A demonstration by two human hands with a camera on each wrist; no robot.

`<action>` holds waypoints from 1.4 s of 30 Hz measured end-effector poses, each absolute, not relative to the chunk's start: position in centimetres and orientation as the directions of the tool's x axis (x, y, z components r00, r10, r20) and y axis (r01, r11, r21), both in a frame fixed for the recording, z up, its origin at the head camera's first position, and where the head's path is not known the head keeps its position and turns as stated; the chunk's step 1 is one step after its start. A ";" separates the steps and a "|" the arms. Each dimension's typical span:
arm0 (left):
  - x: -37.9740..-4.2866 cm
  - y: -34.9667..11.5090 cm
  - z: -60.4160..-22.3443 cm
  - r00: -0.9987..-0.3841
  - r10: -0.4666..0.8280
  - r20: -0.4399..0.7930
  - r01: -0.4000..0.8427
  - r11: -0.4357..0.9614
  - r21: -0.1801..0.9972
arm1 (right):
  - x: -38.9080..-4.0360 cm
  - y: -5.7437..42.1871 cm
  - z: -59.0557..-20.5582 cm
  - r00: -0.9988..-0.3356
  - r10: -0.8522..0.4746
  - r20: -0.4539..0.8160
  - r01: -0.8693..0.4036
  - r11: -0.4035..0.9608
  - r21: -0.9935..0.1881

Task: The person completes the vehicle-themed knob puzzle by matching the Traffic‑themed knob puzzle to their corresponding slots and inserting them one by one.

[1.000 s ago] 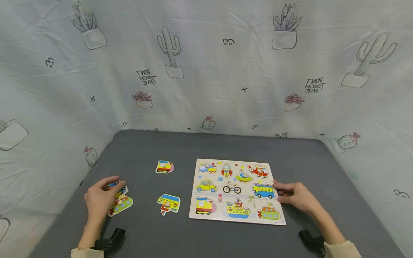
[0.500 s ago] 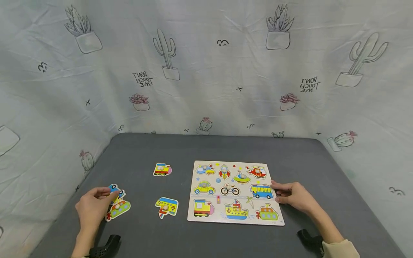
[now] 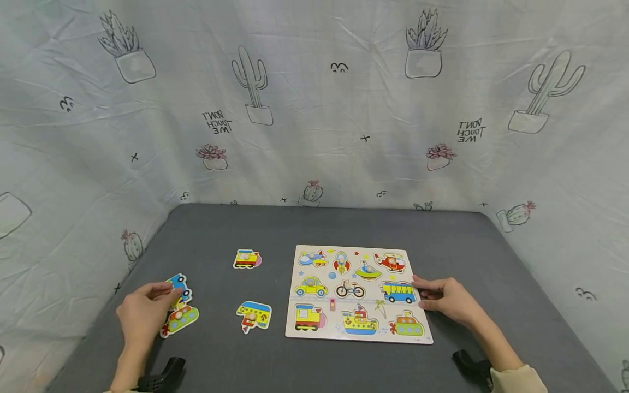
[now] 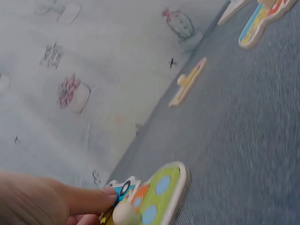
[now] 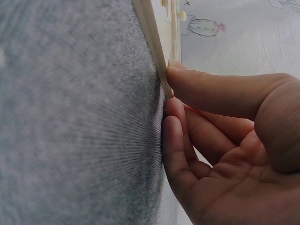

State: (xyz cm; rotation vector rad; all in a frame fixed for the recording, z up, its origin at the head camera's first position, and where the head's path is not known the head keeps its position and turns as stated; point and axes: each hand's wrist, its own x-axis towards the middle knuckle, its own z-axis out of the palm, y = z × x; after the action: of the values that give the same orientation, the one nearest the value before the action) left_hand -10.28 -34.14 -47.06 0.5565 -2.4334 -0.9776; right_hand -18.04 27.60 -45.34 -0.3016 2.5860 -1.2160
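My left hand [image 3: 147, 314] pinches a blue-and-yellow vehicle puzzle piece [image 3: 179, 281] with dark wheels, its lower part partly hidden by the fingers. Right below it lies a green submarine piece [image 3: 183, 321] with a round knob [image 4: 125, 213], which the held piece overlaps in the head view. Across the table, thumb and fingers of my right hand [image 3: 449, 299] grip the right edge of a pale wooden puzzle board [image 3: 358, 334]. Printed vehicles cover that board, among them a bus, a bicycle and a train. In the right wrist view the board's edge [image 5: 157, 51] sits between thumb and fingertips.
A train piece [image 3: 247, 259] and an upside-down boat piece [image 3: 255, 314] lie on the grey tabletop [image 3: 221, 355] between my left hand and the board. A white curtain [image 3: 314, 109] with cactus drawings hangs behind the table and at its sides.
The view has shifted slightly. In the last half second the blue-and-yellow piece has moved a little up and away from me in my left hand. My right hand stays at the board's edge.
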 end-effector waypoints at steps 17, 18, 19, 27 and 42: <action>-13.4 -24.0 -42.4 -0.885 -0.077 0.459 0.265 0.727 0.634 | -17.3 27.6 -45.5 -0.940 -0.297 -0.169 -0.059 0.628 -0.776; -13.7 -23.0 -42.2 -0.891 -0.043 0.452 0.291 0.709 0.643 | -17.3 27.6 -45.4 -0.939 -0.300 -0.168 -0.062 0.627 -0.776; -14.0 -22.1 -42.0 -0.896 -0.006 0.444 0.318 0.689 0.651 | -17.4 27.6 -45.4 -0.937 -0.307 -0.164 -0.072 0.632 -0.771; -16.1 -13.7 -40.9 -0.855 0.370 0.362 0.514 0.516 0.685 | -17.9 27.4 -44.7 -0.943 -0.298 -0.148 -0.094 0.667 -0.739; -19.5 -0.6 -43.7 -0.746 0.628 0.223 0.577 0.441 0.688 | -18.0 27.8 -45.5 -0.941 -0.323 -0.104 -0.156 0.685 -0.712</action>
State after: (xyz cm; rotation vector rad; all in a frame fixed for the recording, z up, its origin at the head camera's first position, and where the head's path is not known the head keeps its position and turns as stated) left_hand -19.52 -0.57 -43.69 -1.1392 -2.7211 -1.2574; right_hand -18.03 27.75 -45.53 -0.3853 2.6753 -1.1007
